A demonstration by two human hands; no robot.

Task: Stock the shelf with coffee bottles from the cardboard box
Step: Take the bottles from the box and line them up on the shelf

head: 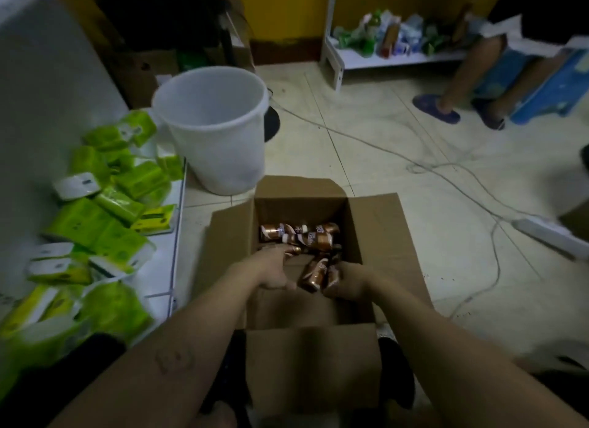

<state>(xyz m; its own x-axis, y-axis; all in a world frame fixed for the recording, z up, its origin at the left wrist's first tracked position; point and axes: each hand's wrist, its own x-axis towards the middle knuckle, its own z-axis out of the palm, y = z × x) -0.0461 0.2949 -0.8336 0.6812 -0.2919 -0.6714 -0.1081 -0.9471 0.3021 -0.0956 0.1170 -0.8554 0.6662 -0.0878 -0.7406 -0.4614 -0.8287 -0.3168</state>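
Bottles of coffee (pixel 301 236) lie in the cardboard box (pixel 379 223) just past the straight fingers of my left hand (pixel 274 269); my right hand (pixel 349 279) grips a brown bottle (pixel 314 273), best clasped mid-body before lifting.

Cardboard box (pixel 376 233): brown corrugated, on floor, top open, 4 flaps folded outward, near flap toward wearer. Much of inner bottom bare.

Coffee bottles (pixel 299 234): small, copper-brown labels w/ white swirl, pale caps. Count unclear (blur). Loose heap lying on sides at far end of box bottom, touching one another.

Near pair (pixel 314 274): 2 bottles, same type, side by side, tilted, centre-right in box. R hand (pixel 349 282) grips them. L hand (pixel 274 268): fingers straight, tips at a bottle on heap's near edge.

Shelf (pixel 162 268): white, low, just L of box.
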